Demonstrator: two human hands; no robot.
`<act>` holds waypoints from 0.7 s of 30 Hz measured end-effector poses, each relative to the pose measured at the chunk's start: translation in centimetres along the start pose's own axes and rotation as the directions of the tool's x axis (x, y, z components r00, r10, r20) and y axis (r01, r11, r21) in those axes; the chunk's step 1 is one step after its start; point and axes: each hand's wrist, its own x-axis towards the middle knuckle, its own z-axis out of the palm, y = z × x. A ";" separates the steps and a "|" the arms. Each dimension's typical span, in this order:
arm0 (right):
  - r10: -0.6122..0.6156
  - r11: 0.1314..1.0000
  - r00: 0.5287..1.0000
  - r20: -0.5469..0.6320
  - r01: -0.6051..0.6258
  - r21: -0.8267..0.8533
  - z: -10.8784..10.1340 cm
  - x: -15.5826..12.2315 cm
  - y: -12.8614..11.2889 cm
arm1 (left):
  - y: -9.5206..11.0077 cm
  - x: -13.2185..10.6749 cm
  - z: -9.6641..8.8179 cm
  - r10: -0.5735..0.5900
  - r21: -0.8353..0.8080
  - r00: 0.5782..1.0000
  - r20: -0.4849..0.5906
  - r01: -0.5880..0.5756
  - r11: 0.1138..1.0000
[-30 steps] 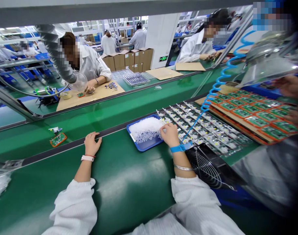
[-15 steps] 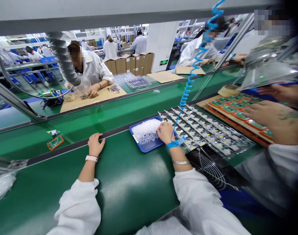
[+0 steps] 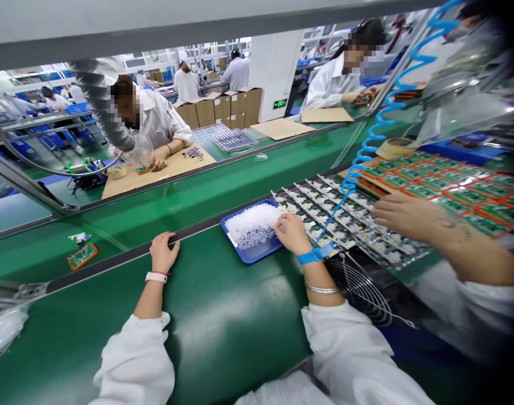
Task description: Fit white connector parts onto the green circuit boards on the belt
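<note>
My left hand (image 3: 164, 252) lies on the dark edge strip of the green bench, its fingers stretched out and nothing in it. At the right rim of a blue tray (image 3: 257, 257), my right hand (image 3: 293, 232) has its fingers curled together in a pinch; whatever is between the fingertips is hidden or too small to name. A heap of small white plastic pieces (image 3: 252, 218) fills the back of that tray, with loose ones scattered toward the front. Around my right wrist is a blue strap (image 3: 316, 254) joined to a coiled blue cord (image 3: 381, 121).
Rows of small white assemblies (image 3: 350, 216) lie right of the tray. A co-worker's hand (image 3: 402, 216) hovers above them, near orange-edged circuit boards (image 3: 455, 183). A fan (image 3: 362, 289) sits beside my right forearm. One circuit board (image 3: 83, 256) lies on the green conveyor (image 3: 206, 194).
My right hand has shifted slightly right at the tray rim. The co-worker's hand has moved left from the circuit boards to the white assemblies. The lone circuit board has slid left.
</note>
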 end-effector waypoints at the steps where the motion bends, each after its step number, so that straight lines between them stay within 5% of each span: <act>1: -0.004 1.000 1.000 0.013 0.004 -0.008 -0.1 -0.3 -0.1 | 0.0 0.0 -0.1 -0.003 0.001 1.000 0.004 0.003 1.000; 9: 0.045 0.998 0.987 0.154 -0.039 -0.040 -0.6 -1.3 -0.2 | 0.3 0.1 -0.4 -0.017 0.021 0.999 0.027 0.017 1.000; 21: 0.025 1.000 0.984 0.177 -0.024 -0.010 -0.5 -1.2 0.3 | 0.4 0.0 -0.4 -0.031 0.038 0.999 0.029 0.030 0.999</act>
